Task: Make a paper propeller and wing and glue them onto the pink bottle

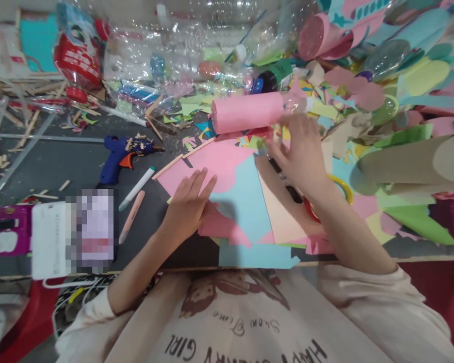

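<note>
We see a broad dark-grey desk (79, 164) spanning the view, matt on top, with a thin pale edging (306, 263) along its near side. Below that edge, we make out a red surface (26, 325) at lower left and a red area (435, 280) at lower right, both too cut off for us to name. Beyond the desk runs a pale grey band (136, 9), blurred; we cannot tell whether it is wall or floor. Our light is cool and fairly even, casting soft shadows.

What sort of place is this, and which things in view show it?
Probably a craft table, perhaps in a classroom or workshop: there is a glue gun, coloured paper in several sheets, and a pink-wrapped bottle.
</note>
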The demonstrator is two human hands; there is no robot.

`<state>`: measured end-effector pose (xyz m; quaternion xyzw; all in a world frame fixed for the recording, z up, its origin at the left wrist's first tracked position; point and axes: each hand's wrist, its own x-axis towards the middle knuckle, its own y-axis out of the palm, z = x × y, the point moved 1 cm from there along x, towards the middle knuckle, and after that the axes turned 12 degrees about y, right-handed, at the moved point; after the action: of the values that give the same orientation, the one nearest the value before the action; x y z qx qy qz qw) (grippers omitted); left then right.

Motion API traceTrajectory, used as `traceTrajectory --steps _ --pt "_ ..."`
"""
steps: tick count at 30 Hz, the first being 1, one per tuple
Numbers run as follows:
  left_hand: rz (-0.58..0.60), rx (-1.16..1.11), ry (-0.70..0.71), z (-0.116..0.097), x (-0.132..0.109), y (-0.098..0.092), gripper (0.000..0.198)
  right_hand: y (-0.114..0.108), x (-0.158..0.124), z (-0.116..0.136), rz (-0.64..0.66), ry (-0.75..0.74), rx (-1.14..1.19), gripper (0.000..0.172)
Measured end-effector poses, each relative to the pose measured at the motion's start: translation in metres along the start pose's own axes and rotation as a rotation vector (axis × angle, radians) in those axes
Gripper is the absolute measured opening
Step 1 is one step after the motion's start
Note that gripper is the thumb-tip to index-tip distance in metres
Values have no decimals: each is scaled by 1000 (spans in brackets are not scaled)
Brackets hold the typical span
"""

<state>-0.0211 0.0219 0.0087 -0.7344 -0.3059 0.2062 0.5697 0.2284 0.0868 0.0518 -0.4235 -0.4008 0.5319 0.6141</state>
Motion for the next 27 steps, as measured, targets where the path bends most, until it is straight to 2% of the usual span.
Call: traceTrajectory --steps 1,2,5,8,11,14,17,20,21,24,27 --pt "-19 -15 17 0 -2 -1 47 -1 -12 1 111 30 -33 27" --pt "-50 -30 36 -1 -3 -2 45 -2 -25 2 212 105 -87 24" --pt "-206 -52 48 -2 -9 -6 37 1 -58 3 425 152 -270 33" --pt "-340 -89 28 -4 -10 -8 40 6 -71 0 427 133 -306 29" --pt "-360 -245 50 -8 -3 -7 32 10 -71 -3 389 126 -292 22" --pt "-257 -520 16 -16 10 -5 20 11 -70 -4 368 110 -251 18" --pt "1 -891 -66 -30 30 1 30 12 -71 -7 368 137 -163 18" --pt "27 -1157 -149 -44 53 6 56 12 -73 -14 364 182 -69 19" --pt "37 -1223 -150 -49 60 7 58 13 -74 -17 356 192 -21 20" --pt "94 -1337 -112 -59 77 9 48 15 -77 -27 296 182 197 26" --pt "102 -1372 -183 -65 83 12 44 21 -84 -36 160 112 373 34"
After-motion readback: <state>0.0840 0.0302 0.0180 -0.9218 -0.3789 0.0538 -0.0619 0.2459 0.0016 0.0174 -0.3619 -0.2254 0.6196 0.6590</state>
